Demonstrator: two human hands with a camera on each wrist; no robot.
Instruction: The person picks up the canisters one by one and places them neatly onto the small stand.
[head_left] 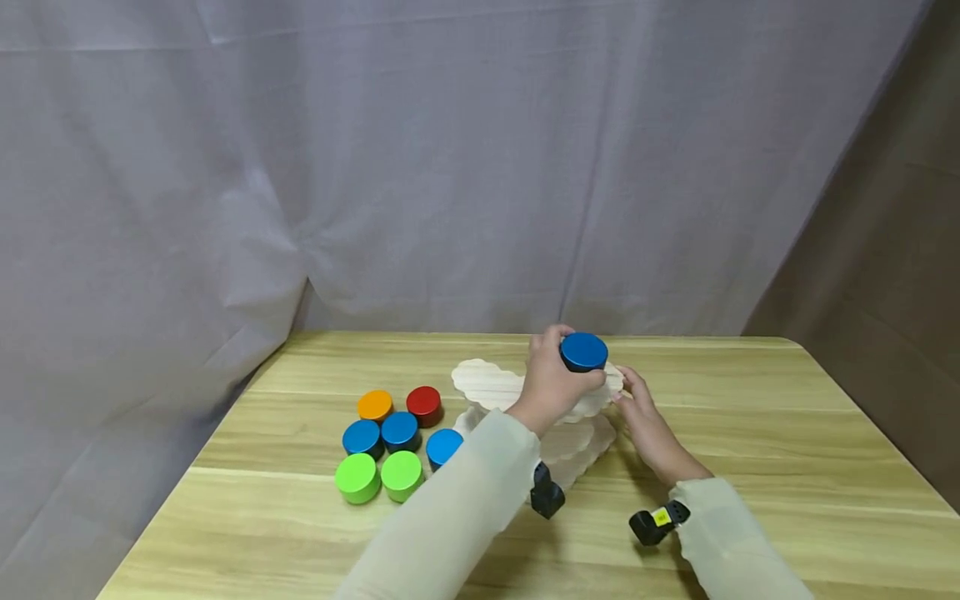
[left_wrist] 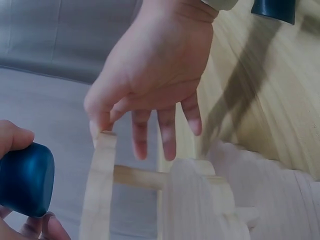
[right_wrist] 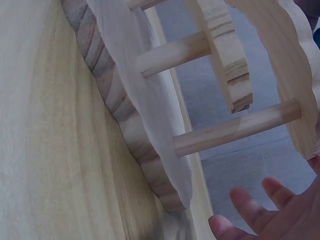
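The left hand (head_left: 551, 383) (left_wrist: 14, 137) grips a blue-lidded round jar (head_left: 583, 351) (left_wrist: 27, 180) by its side, just above the top tier of a tiered wooden stand (head_left: 487, 385) (left_wrist: 192, 210) (right_wrist: 145, 100) with scalloped edges and round posts. Whether the jar touches that tier cannot be told. The right hand (head_left: 656, 433) (left_wrist: 160, 65) (right_wrist: 285, 215) pinches the right end of the top tier with thumb and forefinger, its other fingers spread below. The left arm hides part of the stand in the head view.
Left of the stand on the wooden table (head_left: 262, 517) are an orange jar (head_left: 375, 405), a red jar (head_left: 424, 405), two green jars (head_left: 357, 477) (head_left: 402, 475) and several blue jars (head_left: 401, 431), one partly behind the left sleeve. A grey curtain (head_left: 450, 167) hangs behind.
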